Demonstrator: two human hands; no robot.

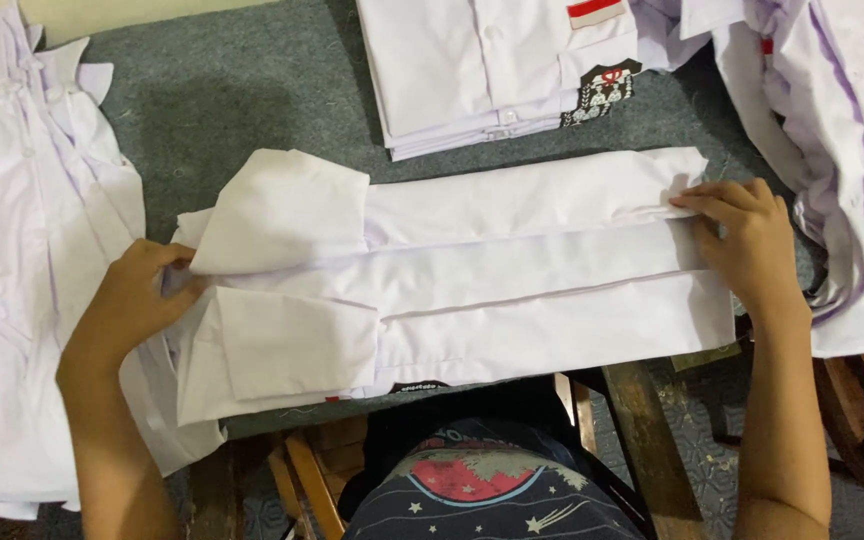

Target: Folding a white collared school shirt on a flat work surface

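Shirt: we see a white shirt [512,270] lying face down at the centre of the grey table [242,90], folded lengthwise into a long band, both short sleeves turned in at its 9 o'clock end.
Left hand: our left hand [132,300] sits at 9 o'clock of the shirt, fingers curled and tucked under the sleeve fold, gripping the cloth at the collar end.
Right hand: our right hand [742,235] rests at 3 o'clock, palm down with fingers spread flat, pressing the hem end of the shirt; it holds nothing closed.
Stack: a neat stack of folded white shirts [492,70] with a dark badge lies at 12 o'clock, apart from the shirt.
Left pile: loose white shirts [22,230] spread at 9 o'clock, just beside our left hand.
Right pile: more unfolded white shirts [842,150] at 2 o'clock, just beside our right hand.
Below: wooden chair frames [632,420] show at 6 o'clock under the table edge.
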